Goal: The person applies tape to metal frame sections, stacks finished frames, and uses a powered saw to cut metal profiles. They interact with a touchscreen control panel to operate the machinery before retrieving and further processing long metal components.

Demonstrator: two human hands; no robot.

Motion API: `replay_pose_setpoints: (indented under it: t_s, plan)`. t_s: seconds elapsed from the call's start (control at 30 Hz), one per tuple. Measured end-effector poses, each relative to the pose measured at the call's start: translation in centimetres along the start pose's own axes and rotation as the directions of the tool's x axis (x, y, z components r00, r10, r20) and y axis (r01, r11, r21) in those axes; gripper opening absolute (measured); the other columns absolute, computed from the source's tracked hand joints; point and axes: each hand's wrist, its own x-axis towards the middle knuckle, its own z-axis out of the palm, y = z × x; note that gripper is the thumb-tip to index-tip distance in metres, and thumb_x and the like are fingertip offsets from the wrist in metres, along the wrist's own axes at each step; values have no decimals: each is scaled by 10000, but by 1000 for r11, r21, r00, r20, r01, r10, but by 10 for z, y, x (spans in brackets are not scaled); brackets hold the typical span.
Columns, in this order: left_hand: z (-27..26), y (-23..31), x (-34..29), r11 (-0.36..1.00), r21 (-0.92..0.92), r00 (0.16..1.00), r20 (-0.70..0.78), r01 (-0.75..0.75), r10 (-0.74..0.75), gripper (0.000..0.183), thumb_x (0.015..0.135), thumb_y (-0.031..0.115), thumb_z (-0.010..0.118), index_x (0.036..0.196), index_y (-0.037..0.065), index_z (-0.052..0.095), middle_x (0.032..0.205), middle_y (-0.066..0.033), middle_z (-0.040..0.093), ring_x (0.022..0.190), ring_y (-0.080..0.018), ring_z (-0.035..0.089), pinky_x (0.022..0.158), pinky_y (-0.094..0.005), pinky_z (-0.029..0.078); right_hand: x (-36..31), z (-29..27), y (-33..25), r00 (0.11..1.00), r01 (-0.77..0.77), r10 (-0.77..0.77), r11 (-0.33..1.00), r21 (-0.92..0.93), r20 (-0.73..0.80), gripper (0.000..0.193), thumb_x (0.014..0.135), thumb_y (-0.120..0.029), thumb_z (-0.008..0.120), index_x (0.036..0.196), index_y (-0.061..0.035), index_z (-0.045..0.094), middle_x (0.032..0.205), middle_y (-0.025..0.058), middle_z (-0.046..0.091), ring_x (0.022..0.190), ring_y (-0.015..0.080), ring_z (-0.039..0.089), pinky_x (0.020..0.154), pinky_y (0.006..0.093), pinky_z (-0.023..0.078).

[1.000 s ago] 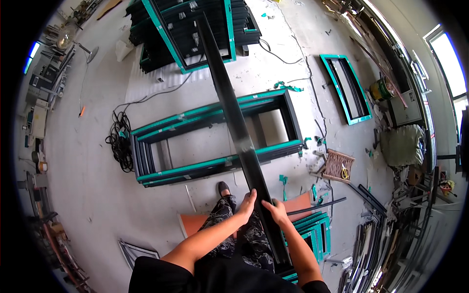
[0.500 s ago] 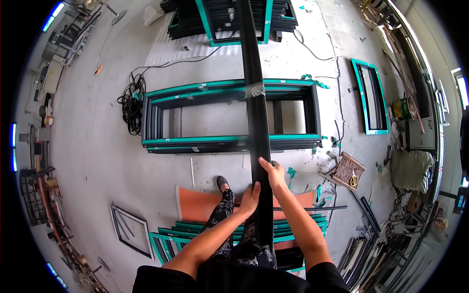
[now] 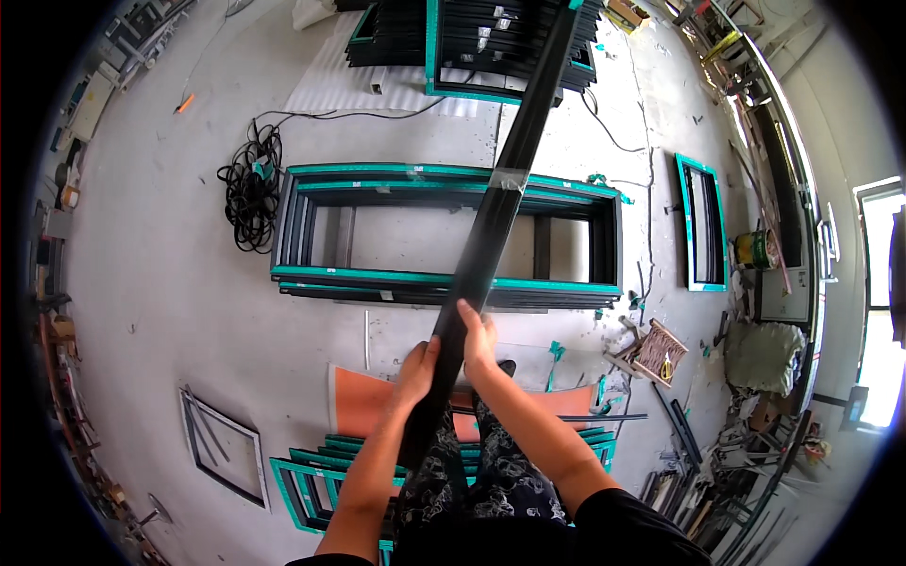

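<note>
Black, long, straight bar (image 3: 486, 241) is held between two bare hands in the head view: the left hand (image 3: 415, 371) presses its left side, and the right hand (image 3: 478, 338), slightly farther forward, presses its right side. Ahead of this grip, the bar passes over stacked black rectangular frames with green strips (image 3: 396, 280). Farther left lies a tangled black cable (image 3: 250, 189); below the grip, a flat orange sheet (image 3: 359, 401).

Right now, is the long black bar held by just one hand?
No, left hand and right hand both hold the long black bar.
</note>
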Motion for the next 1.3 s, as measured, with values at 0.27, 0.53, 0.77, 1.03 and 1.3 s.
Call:
replay_pose_setpoints:
  t_s: [0.27, 0.53, 0.77, 1.03, 1.3]
  plan:
    - [-91, -60, -12, 995, 87, 996, 70, 42, -49, 670, 911, 645, 473, 1032, 3, 623, 950, -258, 651, 962, -408, 624, 813, -425, 467, -7, 29, 9, 974, 89, -82, 996, -23, 211, 729, 790, -495, 770, 1263, 6, 531, 1160, 134, 626, 1091, 226, 563, 965, 339, 429]
    - [-89, -64, -43, 952, 292, 993, 50, 90, -109, 704, 845, 677, 570, 1098, 23, 636, 955, -157, 682, 959, -318, 646, 803, -403, 466, 257, -48, -142, 988, 153, -150, 963, 222, -34, 553, 784, -415, 788, 1144, -47, 587, 991, 106, 648, 868, 241, 656, 769, 415, 550]
    - [-85, -55, -54, 818, 572, 998, -9, 53, -58, 621, 802, 661, 609, 799, 40, 588, 705, -189, 617, 693, -426, 610, 580, -489, 465, 352, -109, -177, 782, 260, -423, 889, -378, -458, 1239, 578, -525, 886, 1486, 22, 243, 1349, 258, 510, 1239, 360, 518, 1024, 376, 419]
    - [-119, -53, -7, 618, 786, 993, -47, -32, 112, 589, 642, 608, 758, 699, 58, 556, 663, -134, 591, 618, -359, 597, 549, -468, 463, 386, -147, -94, 834, -84, -142, 922, -377, -533, 1120, 569, -418, 914, 1420, 30, 340, 1277, 221, 560, 1109, 324, 606, 910, 385, 523]
    - [-268, -113, 97, 414, 901, 991, 119, -131, 56, 581, 578, 557, 803, 716, 46, 565, 719, -154, 586, 696, -359, 595, 627, -459, 479, 326, -121, 45, 784, -64, 50, 998, 0, -619, 937, 652, -332, 889, 1336, 59, 382, 1242, 201, 545, 1080, 289, 573, 952, 365, 465]
